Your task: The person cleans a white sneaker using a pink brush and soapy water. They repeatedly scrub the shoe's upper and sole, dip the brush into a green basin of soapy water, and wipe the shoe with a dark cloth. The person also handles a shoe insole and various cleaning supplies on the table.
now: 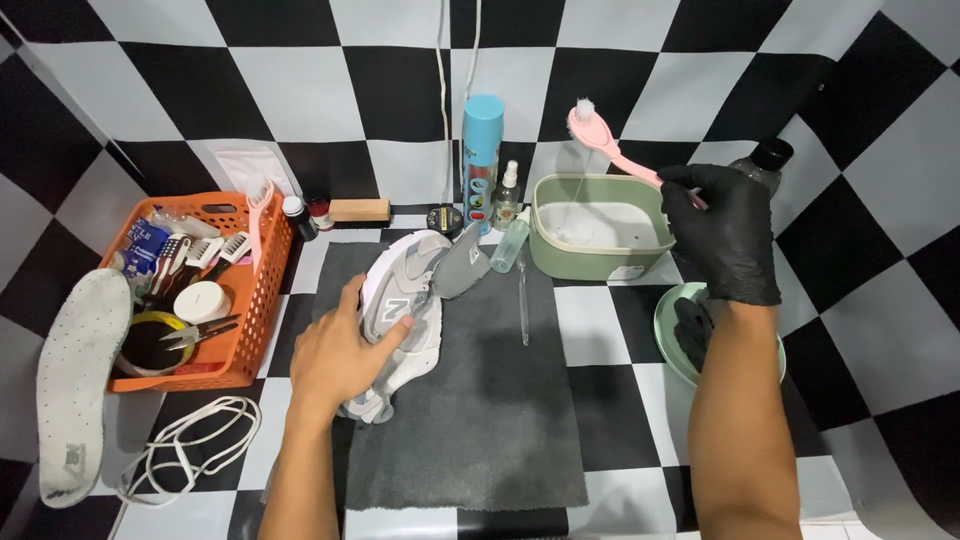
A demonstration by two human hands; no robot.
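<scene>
- Holding the pink brush (604,143) by its handle, the gloved right hand (722,232) kept its fingers closed around it, with the white bristle head raised above the far rim of the green tub (600,262).
- The bare left hand (335,355) lay flat on the grey-and-white sneaker (405,315), fingers spread over its side rather than wrapped around it; the shoe rested on its side at the left part of the dark grey mat (490,400).
- Risk: a thread of liquid appeared to run from the brush towards the tub. Swinging the brush to the shoe could have dripped onto the checkered surface outside the mat.
- Risk: the loose, flat hold could have let the sneaker slide or roll under scrubbing pressure.
- Risk: the small spray bottle (511,240) lay tilted against the tub, with the tall blue can (482,160) just behind; a sweep of the brush hand could have toppled either.
- Risk: the white laces (195,440) and the insole (75,375) lay off the mat to the left, near the orange basket (265,300), where splashes could have reached them.
</scene>
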